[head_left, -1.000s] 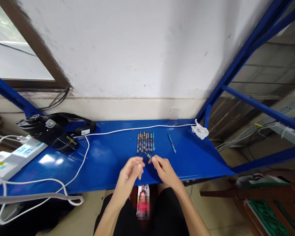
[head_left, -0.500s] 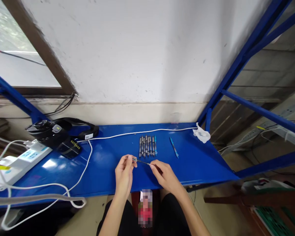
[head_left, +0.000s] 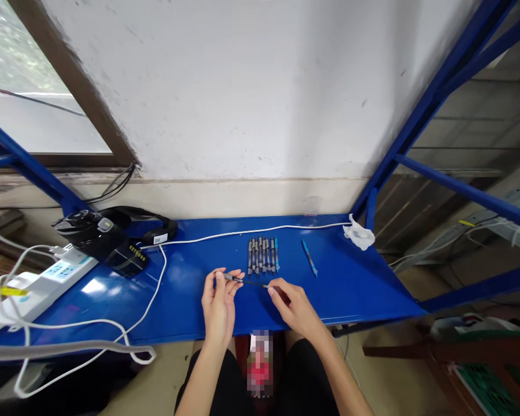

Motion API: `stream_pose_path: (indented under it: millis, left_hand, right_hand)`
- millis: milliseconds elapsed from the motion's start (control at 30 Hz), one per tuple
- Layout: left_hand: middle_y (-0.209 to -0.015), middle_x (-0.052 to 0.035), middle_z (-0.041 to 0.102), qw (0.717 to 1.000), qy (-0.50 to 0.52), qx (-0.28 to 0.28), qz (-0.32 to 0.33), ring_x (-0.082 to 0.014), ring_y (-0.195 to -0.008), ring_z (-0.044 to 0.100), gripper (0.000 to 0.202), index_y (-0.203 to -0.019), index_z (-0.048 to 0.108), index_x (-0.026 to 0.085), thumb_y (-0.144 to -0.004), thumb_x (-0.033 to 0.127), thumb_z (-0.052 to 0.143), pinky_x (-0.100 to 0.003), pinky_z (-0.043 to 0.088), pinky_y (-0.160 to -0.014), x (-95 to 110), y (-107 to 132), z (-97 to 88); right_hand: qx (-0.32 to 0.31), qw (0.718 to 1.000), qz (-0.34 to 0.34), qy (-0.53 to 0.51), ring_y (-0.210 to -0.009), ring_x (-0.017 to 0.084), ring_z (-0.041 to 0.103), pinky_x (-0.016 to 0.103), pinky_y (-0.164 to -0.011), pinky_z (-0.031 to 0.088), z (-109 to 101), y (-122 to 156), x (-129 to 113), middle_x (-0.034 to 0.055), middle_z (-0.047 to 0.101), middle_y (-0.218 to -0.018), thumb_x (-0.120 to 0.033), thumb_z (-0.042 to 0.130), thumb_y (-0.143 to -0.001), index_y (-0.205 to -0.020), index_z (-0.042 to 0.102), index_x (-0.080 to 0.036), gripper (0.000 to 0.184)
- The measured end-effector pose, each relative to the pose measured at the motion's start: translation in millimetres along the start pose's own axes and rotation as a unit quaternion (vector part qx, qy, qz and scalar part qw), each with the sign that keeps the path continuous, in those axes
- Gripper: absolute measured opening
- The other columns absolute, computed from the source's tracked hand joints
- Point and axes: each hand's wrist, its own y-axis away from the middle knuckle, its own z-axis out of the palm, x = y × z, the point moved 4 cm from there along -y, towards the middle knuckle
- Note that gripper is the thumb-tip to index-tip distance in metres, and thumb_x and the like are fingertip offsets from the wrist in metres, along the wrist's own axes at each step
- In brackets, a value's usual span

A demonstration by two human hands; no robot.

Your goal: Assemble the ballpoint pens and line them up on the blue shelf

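Blue shelf (head_left: 364, 289) against a white wall, front edge right under both wrists. Left hand (head_left: 219, 300) fingers closed on the thick end of a pen (head_left: 234, 278), right hand (head_left: 298, 307) fingertips pinching its thin end, pen level between them. Row of pens (head_left: 263, 255) just beyond the fingertips, single blue pen (head_left: 309, 259) beyond-right of the right fingers, white cable (head_left: 242, 233) further back; open shelf left of the left fingers.

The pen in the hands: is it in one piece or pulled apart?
Partly pulled apart. The left hand pinches the barrel; the right hand pinches the thin refill sticking out of it.
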Motion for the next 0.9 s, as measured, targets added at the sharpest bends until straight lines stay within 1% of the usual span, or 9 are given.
stream_pose_path:
  millis: [100,267,333,400,467,600,733,833,900]
  left_hand:
    - [-0.110,-0.0116,0.086,0.999,-0.028,-0.032,-0.011,-0.0274,-0.106,0.084,0.047,-0.121,0.062,0.022,-0.098,0.058,0.080,-0.039,0.064,-0.093,1,3,4.5]
    - [-0.119,-0.0168,0.085,0.979,-0.116,-0.155,-0.062,-0.0310,-0.111,0.083,0.039,-0.115,0.074,0.016,-0.097,0.050,0.084,-0.046,0.064,-0.105,-3,10,15.6]
    - [-0.119,-0.0173,0.085,0.969,-0.143,-0.186,-0.078,-0.0316,-0.111,0.083,0.039,-0.114,0.077,0.015,-0.094,0.046,0.088,-0.047,0.064,-0.107,-5,11,17.6]
    - [-0.117,-0.0164,0.086,0.964,-0.154,-0.199,-0.085,-0.0309,-0.107,0.084,0.038,-0.113,0.079,0.015,-0.090,0.043,0.091,-0.046,0.064,-0.107,-7,12,18.0]
    - [-0.115,-0.0151,0.086,0.962,-0.161,-0.206,-0.083,-0.0293,-0.103,0.084,0.036,-0.112,0.080,0.016,-0.089,0.041,0.092,-0.044,0.064,-0.105,-7,12,18.2]
    - [-0.113,-0.0132,0.086,0.952,-0.192,-0.229,-0.069,-0.0285,-0.105,0.083,0.029,-0.109,0.082,0.018,-0.091,0.040,0.090,-0.040,0.064,-0.102,-5,15,21.8]
    - [-0.109,-0.0109,0.085,0.936,-0.237,-0.255,-0.043,-0.0265,-0.102,0.081,0.025,-0.105,0.085,0.019,-0.092,0.040,0.089,-0.035,0.062,-0.096,-4,15,25.7]
    - [-0.105,-0.0089,0.083,0.938,-0.239,-0.251,-0.029,-0.0246,-0.099,0.079,0.024,-0.102,0.085,0.019,-0.092,0.040,0.089,-0.032,0.062,-0.091,-6,13,23.5]
    - [-0.104,-0.0082,0.082,0.939,-0.236,-0.247,-0.032,-0.0239,-0.097,0.078,0.024,-0.103,0.085,0.019,-0.092,0.040,0.089,-0.032,0.061,-0.090,-9,11,20.6]
  right_hand:
    - [-0.004,1.000,-0.001,0.001,-0.078,0.018,0.064,0.029,-0.076,0.043,0,0,-1,0.0002,0.072,-0.090,-0.043,0.050,-0.117,-0.114,0.071,-0.025,0.027]
    - [-0.002,1.000,-0.008,-0.010,-0.086,0.020,0.068,0.030,-0.083,0.046,-1,-1,-2,0.0021,0.074,-0.097,-0.045,0.047,-0.117,-0.113,0.070,-0.025,0.031]
    - [-0.003,1.000,-0.006,-0.013,-0.084,0.019,0.068,0.030,-0.081,0.046,0,-1,0,0.0015,0.073,-0.095,-0.045,0.048,-0.117,-0.115,0.069,-0.025,0.029]
    - [-0.005,1.000,0.003,-0.014,-0.074,0.018,0.064,0.029,-0.075,0.044,2,0,4,-0.0013,0.069,-0.084,-0.046,0.050,-0.116,-0.120,0.066,-0.025,0.027]
    - [-0.007,1.000,0.017,-0.023,-0.067,0.017,0.060,0.029,-0.068,0.041,4,2,10,-0.0045,0.062,-0.076,-0.047,0.056,-0.114,-0.120,0.061,-0.025,0.024]
    - [-0.005,0.998,0.032,-0.045,-0.066,0.016,0.058,0.028,-0.063,0.040,6,5,15,-0.0038,0.064,-0.080,-0.045,0.063,-0.110,-0.105,0.054,-0.026,0.022]
    - [-0.004,0.999,0.001,-0.039,-0.077,0.018,0.063,0.030,-0.073,0.047,2,3,7,0.0014,0.071,-0.090,-0.044,0.062,-0.111,-0.104,0.063,-0.025,0.020]
    - [-0.013,0.999,-0.026,-0.032,-0.092,0.022,0.069,0.033,-0.086,0.050,-1,0,-1,0.0050,0.075,-0.101,-0.043,0.055,-0.115,-0.109,0.069,-0.025,0.024]
    - [-0.023,0.999,-0.031,-0.031,-0.098,0.023,0.071,0.034,-0.091,0.051,-1,-1,-2,0.0060,0.077,-0.108,-0.042,0.052,-0.116,-0.113,0.070,-0.025,0.025]
